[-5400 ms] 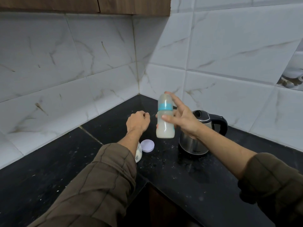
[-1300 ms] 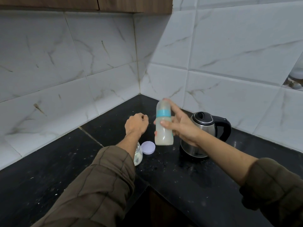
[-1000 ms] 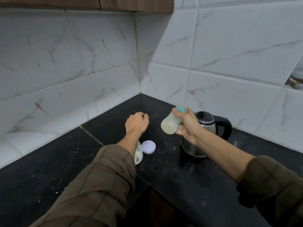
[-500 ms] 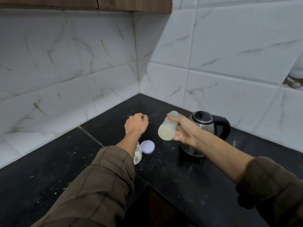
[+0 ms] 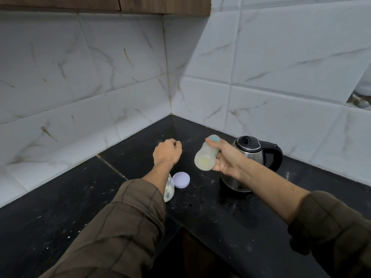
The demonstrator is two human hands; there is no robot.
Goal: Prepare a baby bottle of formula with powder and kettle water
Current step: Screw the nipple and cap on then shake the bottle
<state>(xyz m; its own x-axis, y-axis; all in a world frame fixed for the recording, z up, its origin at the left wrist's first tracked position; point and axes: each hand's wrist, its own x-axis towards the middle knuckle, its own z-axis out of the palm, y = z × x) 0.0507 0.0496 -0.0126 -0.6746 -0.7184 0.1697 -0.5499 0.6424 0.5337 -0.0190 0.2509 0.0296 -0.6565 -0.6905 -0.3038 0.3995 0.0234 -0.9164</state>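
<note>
My right hand (image 5: 225, 158) grips the baby bottle (image 5: 205, 156) in the air above the black counter. The bottle is tipped over, its base toward me and its teal-ringed top pointing away; milky liquid is inside and the bottle looks blurred. My left hand (image 5: 167, 152) hovers to the left as a closed fist with nothing in it. Under my left forearm stands the open powder jar (image 5: 169, 190), mostly hidden. Its pale lilac lid (image 5: 181, 180) lies flat beside it. The steel kettle (image 5: 248, 157) with a black handle stands behind my right hand.
The black stone counter (image 5: 230, 215) wraps around a corner with white marble-look wall tiles (image 5: 124, 81) on both sides. Wooden cabinets (image 5: 140, 5) hang above. The counter's inner edge drops off near the bottom centre. White specks dot the counter.
My right hand has tipped the bottle from upright to nearly lying over and keeps moving it slightly. My left fist has stayed in place.
</note>
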